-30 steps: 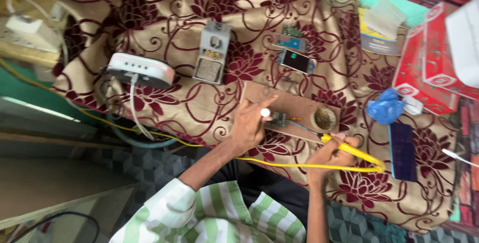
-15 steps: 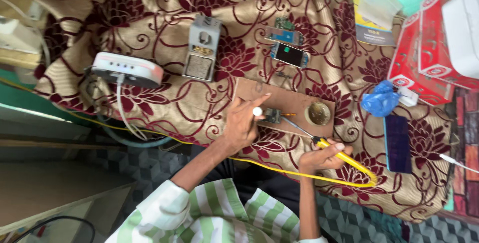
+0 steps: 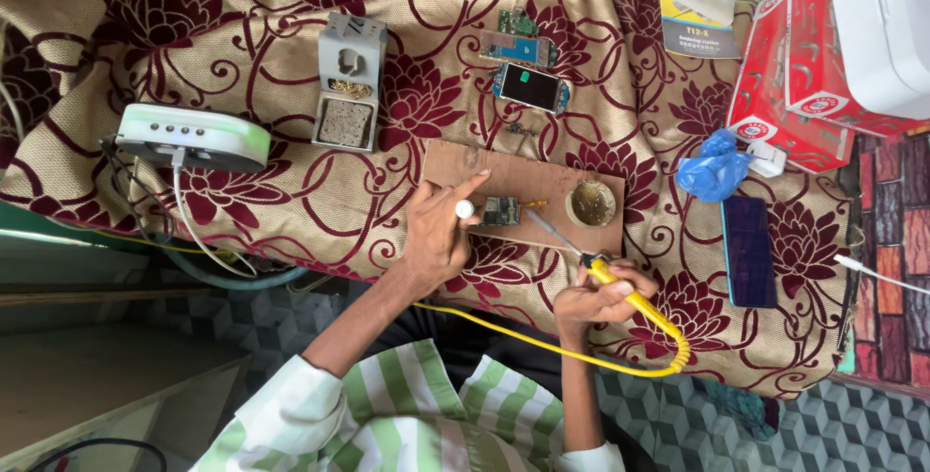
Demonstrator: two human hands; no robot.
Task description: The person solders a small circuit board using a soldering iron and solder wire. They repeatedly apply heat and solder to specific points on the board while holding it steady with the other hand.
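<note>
Yellow-handled soldering iron (image 3: 620,288) pinched in our right hand (image 3: 596,299), tip angled up-left at the small circuit board (image 3: 501,210) on the wooden board (image 3: 542,184) mid-worktop; left hand (image 3: 438,232) pinches a white-capped tool (image 3: 465,208) beside it, board's near edge free.

white box (image 3: 886,26): cut off by right and top edges
board (image 3: 501,210): parts too small to tell
left palm (image 3: 436,235): hidden, facing down

I see a wooden board (image 3: 542,186) lying on the cloth-covered table (image 3: 291,181). On the board, a small circuit board (image 3: 501,210) sits left of a round tin (image 3: 592,204). Beyond the board lies a small phone (image 3: 530,87); a tip-cleaner stand (image 3: 349,81) is further left, a soldering station (image 3: 192,138) leftmost. A dark phone (image 3: 748,251) lies right.
</note>
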